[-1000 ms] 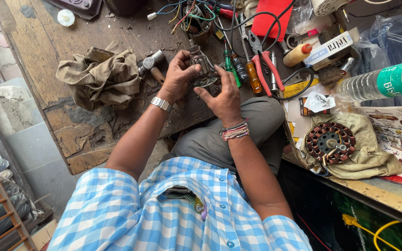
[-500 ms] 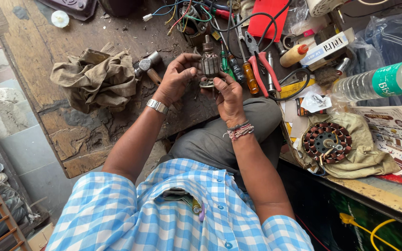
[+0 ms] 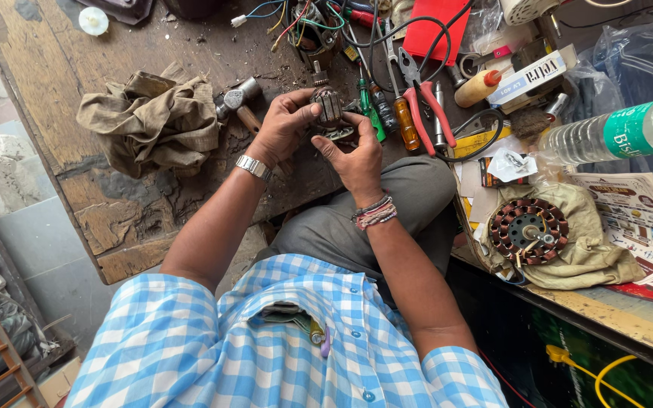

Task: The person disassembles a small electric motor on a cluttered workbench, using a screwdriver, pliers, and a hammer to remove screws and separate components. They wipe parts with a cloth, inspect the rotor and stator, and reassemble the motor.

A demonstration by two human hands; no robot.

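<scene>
Gripping a small motor armature (image 3: 329, 106) between left hand (image 3: 281, 130) and right hand (image 3: 358, 155) mid-frame, could easily slip onto the cluttered counter (image 3: 54, 83) below.

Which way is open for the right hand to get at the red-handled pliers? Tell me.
Probably yes: the right hand lies just left of the red-handled pliers, handles toward it, nothing on top. But both hands hold the motor armature, so it must let go first.

Worn wooden bench (image 3: 54, 83), rag (image 3: 153, 121), hammer (image 3: 237, 102)
</scene>
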